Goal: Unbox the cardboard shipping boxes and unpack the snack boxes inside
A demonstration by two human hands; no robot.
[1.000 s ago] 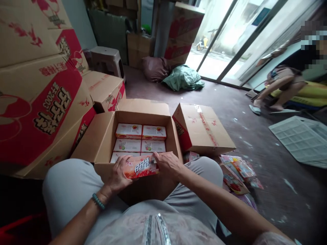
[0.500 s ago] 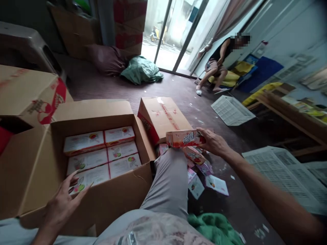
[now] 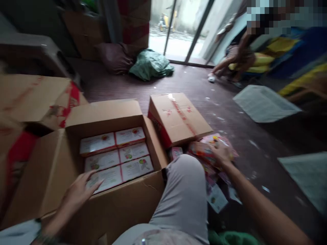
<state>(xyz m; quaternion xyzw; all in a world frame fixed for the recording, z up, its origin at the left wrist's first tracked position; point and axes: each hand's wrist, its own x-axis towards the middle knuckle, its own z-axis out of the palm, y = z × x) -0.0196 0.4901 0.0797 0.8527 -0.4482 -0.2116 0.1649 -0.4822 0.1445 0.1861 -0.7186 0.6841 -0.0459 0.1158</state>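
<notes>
Green cloth (image 3: 232, 239) lay nearest, right of the carton (image 3: 107, 214), and the person's knee (image 3: 186, 177) rose against the carton's near right corner. The left hand (image 3: 78, 194) hung at the carton's near left corner, thumb and fingers spread wide over the white boxes (image 3: 134, 152) and holding nothing; I cannot tell whether a fingertip touched one. Six box tops showed inside the carton, in three rows of two.

Right of the carton, past the knee, the right hand (image 3: 221, 153) was down at the loose packets (image 3: 209, 169), an orange box (image 3: 201, 149) beside its fingertips. Seemingly the same box had been between both hands over the carton's near edge a second earlier, then in the right hand alone above the knee. It had thus gone from the carton to the packets, while the left hand stayed behind. Blur hid whether the right fingers held the box or had loosened.

Behind the packets, a taped carton (image 3: 181, 117) stood just right of the carton. Farther off, beyond the carton, lay a green sack (image 3: 150, 64).
</notes>
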